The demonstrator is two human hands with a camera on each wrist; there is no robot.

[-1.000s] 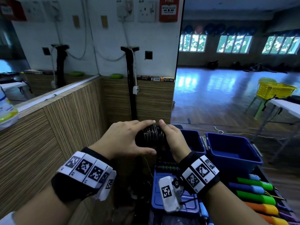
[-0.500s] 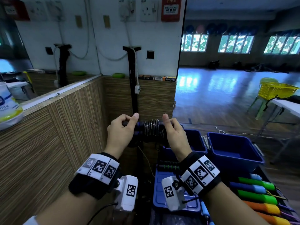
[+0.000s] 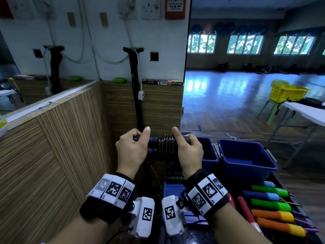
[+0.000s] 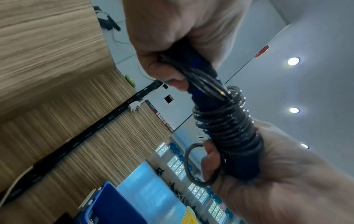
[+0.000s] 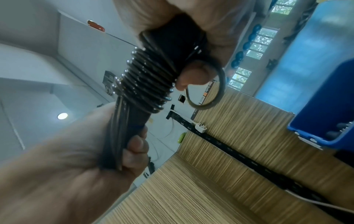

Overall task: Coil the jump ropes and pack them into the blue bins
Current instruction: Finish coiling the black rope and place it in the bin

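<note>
Writing on the red wall box (image 3: 175,7) is too blurred to read. The black jump rope (image 3: 166,144), cord wound tightly round its blue-banded handles, hangs in the air above the blue bins (image 3: 246,155). The left hand (image 3: 131,148) and the right hand (image 3: 189,150) each have their grip wrapped round one end.

Two hands (image 3: 131,148) (image 3: 189,152), one coiled jump rope (image 3: 166,143), two open blue bins (image 3: 246,166) (image 3: 209,155), one yellow basket (image 3: 288,93)

Dim, bluish light — window glare on floor, blurred wrist views.
</note>
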